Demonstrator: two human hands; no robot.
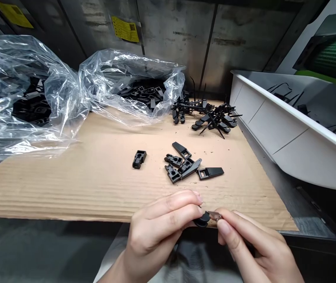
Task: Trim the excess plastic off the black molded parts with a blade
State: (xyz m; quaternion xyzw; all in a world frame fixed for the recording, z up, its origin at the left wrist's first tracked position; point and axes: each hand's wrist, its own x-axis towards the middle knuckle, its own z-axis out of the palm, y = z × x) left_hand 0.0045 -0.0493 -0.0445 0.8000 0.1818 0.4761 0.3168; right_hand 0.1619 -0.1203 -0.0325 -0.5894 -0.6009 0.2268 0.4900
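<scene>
Black moulded plastic piece (202, 220) sits gripped in the left hand (156, 232), just over the near edge of a corrugated cardboard sheet (97, 188). That hand comes in from the lower middle of the head view, wrist low, its fingers (170, 204) curled closed around the piece. The right hand (253, 243) comes in from the lower right, angled toward the left hand, with its fingers (232, 232) pinching a small brownish metallic tab (215, 215) against the piece. The two hands nearly touch, and both are held low at the cardboard's edge, with a dark gap below them.

Ahead, a stretch of cardboard separates the hands from a loose group of black plastic clips (182, 167). One lone clip (139, 159) stands well to their left. Farther back, two tangled heaps of black moulded parts on runners (215, 120) lie near the far edge. Two clear plastic bags (126, 78) full of black parts slump along the left and rear, against a scuffed steel wall (176, 35). To the right, a steel ledge (312, 224) runs beyond the cardboard's edge, below a white plastic tray (288, 133) holding more black pieces.
</scene>
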